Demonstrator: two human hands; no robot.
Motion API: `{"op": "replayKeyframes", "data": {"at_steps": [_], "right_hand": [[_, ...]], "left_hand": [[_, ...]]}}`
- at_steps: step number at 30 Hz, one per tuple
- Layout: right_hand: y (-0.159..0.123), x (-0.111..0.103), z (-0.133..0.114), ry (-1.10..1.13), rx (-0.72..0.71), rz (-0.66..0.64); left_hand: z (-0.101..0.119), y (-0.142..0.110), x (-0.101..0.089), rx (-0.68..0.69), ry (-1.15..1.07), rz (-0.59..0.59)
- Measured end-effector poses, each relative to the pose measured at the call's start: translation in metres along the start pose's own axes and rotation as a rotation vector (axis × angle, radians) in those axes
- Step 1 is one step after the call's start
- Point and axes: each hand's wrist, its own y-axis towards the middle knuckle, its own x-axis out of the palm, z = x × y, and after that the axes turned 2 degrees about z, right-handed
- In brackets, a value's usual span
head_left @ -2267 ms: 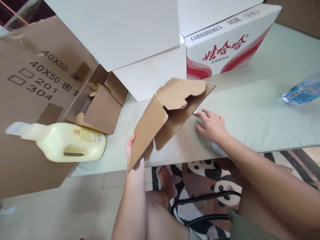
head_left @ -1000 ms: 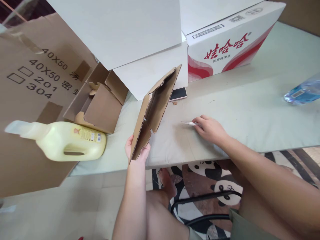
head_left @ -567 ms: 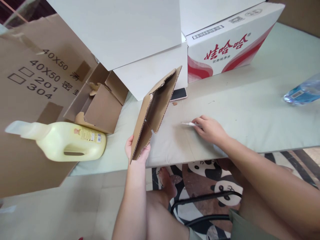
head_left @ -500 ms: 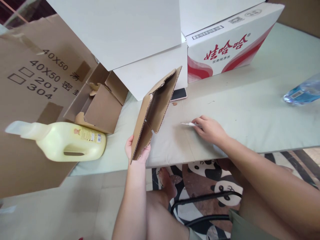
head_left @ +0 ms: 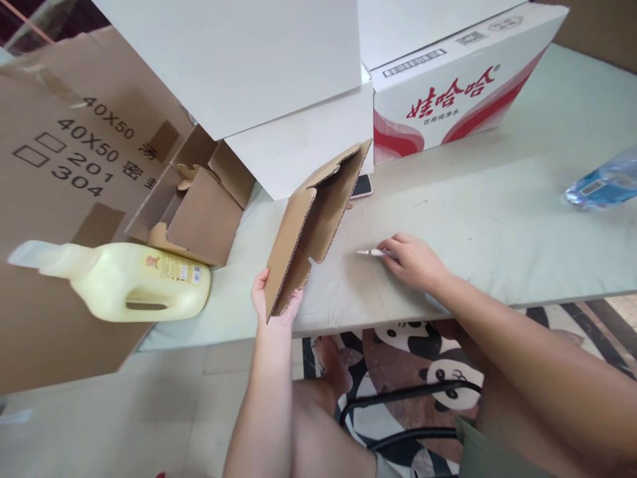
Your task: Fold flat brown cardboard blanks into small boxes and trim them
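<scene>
My left hand grips the lower end of a folded piece of brown cardboard. The cardboard is tilted up and to the right, its notched, open side facing right. Low over the pale green surface, my right hand is closed on a small white craft knife. Its thin blade points left toward the cardboard, with a space between the two. My fingers cover most of the knife's handle.
White boxes stand at the back, beside a red-and-white carton. A phone lies behind the cardboard. To the left are a yellow jug, a small open box and a large carton. A water bottle lies far right.
The cardboard in my left hand has shifted slightly right and tipped further that way. The craft knife's blade has turned a little and moved slightly left.
</scene>
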Motion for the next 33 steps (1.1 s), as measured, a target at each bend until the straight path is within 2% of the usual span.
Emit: {"op": "replayKeyframes", "data": {"at_steps": [9,23,33], "right_hand": [[0.0,0.002,-0.002,0.0,-0.005,0.004],[0.001,0.002,-0.001,-0.004,0.003,-0.016],[0.002,0.003,0.0,0.003,0.001,-0.013]], "left_hand": [[0.001,0.005,-0.006,0.023,-0.03,0.013],[-0.001,0.0,0.0,0.019,-0.032,0.019],[0.0,-0.002,0.004,0.027,-0.03,0.077]]}}
